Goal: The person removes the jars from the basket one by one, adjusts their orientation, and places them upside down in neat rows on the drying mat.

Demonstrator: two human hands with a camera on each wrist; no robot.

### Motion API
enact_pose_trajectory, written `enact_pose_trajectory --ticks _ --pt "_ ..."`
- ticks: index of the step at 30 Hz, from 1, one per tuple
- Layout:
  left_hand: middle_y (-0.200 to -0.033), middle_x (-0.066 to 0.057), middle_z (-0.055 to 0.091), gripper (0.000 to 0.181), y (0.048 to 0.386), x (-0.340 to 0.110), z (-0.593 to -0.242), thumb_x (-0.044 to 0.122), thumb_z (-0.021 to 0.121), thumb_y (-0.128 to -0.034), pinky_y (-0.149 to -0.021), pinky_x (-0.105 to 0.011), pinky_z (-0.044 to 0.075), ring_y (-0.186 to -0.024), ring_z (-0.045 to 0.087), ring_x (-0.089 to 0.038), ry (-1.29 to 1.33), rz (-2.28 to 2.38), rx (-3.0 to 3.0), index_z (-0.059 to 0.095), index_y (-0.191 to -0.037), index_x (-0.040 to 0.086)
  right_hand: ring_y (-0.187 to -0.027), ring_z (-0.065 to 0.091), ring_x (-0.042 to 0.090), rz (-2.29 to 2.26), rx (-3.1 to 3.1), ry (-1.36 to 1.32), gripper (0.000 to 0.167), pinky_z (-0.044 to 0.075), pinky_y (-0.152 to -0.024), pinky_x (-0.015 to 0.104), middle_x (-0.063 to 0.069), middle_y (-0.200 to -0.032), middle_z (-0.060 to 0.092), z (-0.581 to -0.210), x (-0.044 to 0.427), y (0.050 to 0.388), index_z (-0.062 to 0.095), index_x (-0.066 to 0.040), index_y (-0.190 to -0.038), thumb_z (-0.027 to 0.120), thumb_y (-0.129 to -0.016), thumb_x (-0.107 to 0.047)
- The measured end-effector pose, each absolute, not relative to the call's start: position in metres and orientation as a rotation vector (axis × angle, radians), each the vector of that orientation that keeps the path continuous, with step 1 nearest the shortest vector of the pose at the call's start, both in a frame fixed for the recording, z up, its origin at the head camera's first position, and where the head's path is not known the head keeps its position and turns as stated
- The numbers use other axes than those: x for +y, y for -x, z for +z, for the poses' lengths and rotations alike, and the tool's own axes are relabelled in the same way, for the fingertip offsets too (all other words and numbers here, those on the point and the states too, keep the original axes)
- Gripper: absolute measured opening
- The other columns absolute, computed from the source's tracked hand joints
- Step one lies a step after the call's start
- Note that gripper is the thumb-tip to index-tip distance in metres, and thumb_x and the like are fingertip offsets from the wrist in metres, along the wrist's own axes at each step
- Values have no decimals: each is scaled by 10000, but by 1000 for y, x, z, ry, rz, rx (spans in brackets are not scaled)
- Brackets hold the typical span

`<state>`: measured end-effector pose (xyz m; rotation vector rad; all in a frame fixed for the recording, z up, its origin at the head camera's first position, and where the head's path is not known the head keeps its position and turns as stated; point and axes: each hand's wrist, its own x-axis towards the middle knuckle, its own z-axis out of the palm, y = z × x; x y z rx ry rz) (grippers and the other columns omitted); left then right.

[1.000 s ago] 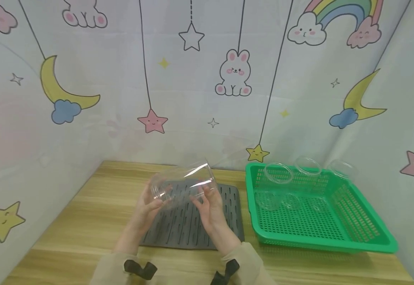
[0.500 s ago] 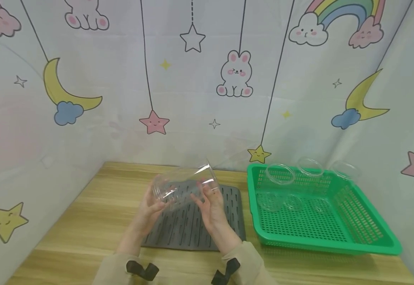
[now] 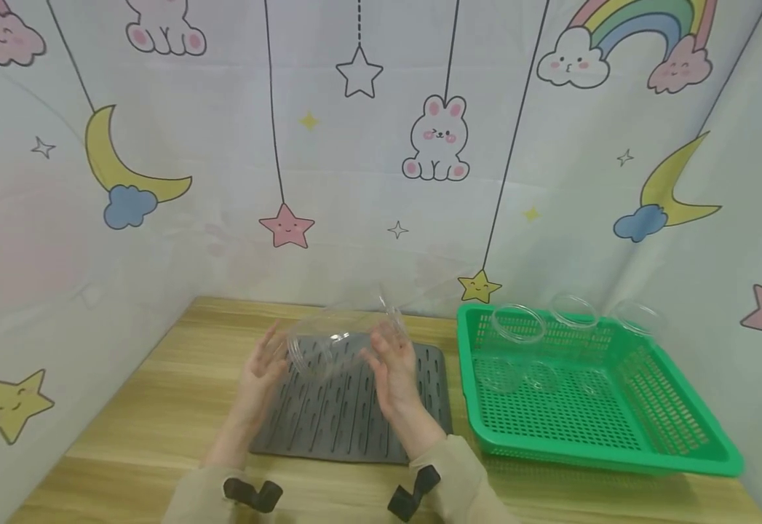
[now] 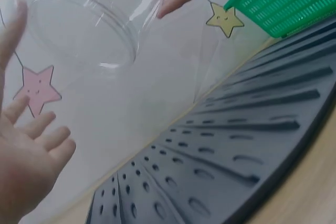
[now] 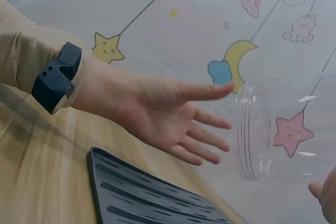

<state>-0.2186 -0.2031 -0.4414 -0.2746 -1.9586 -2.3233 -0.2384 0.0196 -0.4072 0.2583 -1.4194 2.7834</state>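
A clear plastic jar [image 3: 341, 338] is held tilted above the grey mat [image 3: 348, 429]. My right hand [image 3: 395, 371] grips its right end; in the left wrist view those fingers lie against the jar's wall. My left hand [image 3: 263, 367] is off the jar, with fingers spread just left of its ridged rim. The right wrist view shows a narrow gap between the left fingertips and the jar [image 5: 252, 135]. Part of the right hand [image 5: 328, 198] shows at that view's edge, the rest being out of frame.
A green plastic basket [image 3: 606, 457] stands at the right of the wooden table [image 3: 132, 407], with three clear jars upright along its back and left. A white cloth [image 3: 354, 167] printed with cartoons hangs behind and at both sides.
My left hand has let go of the jar and moved slightly left, its fingers spreading. The jar stays in my right hand, turned a little. The head view has shifted slightly.
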Motion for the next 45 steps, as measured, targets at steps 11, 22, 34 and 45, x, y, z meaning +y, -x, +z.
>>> enact_pose_trajectory --ticks 11,22,34,45 --pt "-1642 -148 104 717 220 -227 -462 60 517 -981 -1253 -470 133 -1519 108 -327 -186 -2266 -2135 106 -1568 73 -1471 263 335 2639 -1523 -256 1025 275 -1199 540 156 -1577 288 -403 8 258 205 -100 -1544 844 -758 -254" --pt "-1633 -178 113 742 222 -240 -476 -121 399 -909 -1235 -439 193 -1509 145 -340 -215 -2341 -2155 83 -1562 35 -1416 340 381 2313 -1959 -403 1072 378 -1141 523 139 -1600 258 -406 -17 270 203 -111 -1552 866 -729 -293" --pt "-1622 -236 58 798 224 -242 -484 -229 303 -807 -1243 -416 136 -1510 106 -355 -187 -2429 -2075 53 -1541 -39 -1454 310 301 2136 -2126 -461 1035 361 -1162 493 97 -1584 311 -415 -33 280 232 -157 -1545 861 -735 -299" --pt "-1616 -251 75 809 225 -239 -486 -255 310 -780 -1245 -413 136 -1509 116 -359 -227 -2423 -2065 82 -1532 -61 -1467 274 341 2046 -2238 -414 1042 296 -1187 534 142 -1597 274 -426 -46 285 188 -69 -1555 844 -761 -226"
